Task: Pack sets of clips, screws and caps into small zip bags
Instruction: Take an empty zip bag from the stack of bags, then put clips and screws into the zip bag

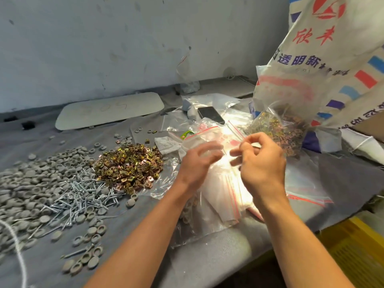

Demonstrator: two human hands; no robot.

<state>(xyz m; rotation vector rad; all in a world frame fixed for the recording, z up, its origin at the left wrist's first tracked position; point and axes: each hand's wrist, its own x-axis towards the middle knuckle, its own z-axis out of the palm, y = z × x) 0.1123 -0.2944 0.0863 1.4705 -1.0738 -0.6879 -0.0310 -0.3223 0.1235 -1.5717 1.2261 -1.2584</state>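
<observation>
Zip bags [225, 196], clear with red seal strips, lie in a loose stack on the grey-covered table [209, 256] near its front edge, beneath both hands. Left hand [195, 163]: above the stack, fingers spread and loosely curved, blurred, gripping nothing visible. Right hand [262, 163]: fingers curled toward the thumb over a glare patch; whether they pinch a bag cannot be told. To the left, side by side on the table: grey caps [27, 181], silver screws [83, 190] and brass-coloured clips [128, 163]. Beyond the hands: a dark phone [211, 114] on plastic sheeting and a clear bag of clips [278, 129]. Behind that stands a printed woven sack [332, 59]. A pale board [110, 110] lies flat near the wall [104, 38].
</observation>
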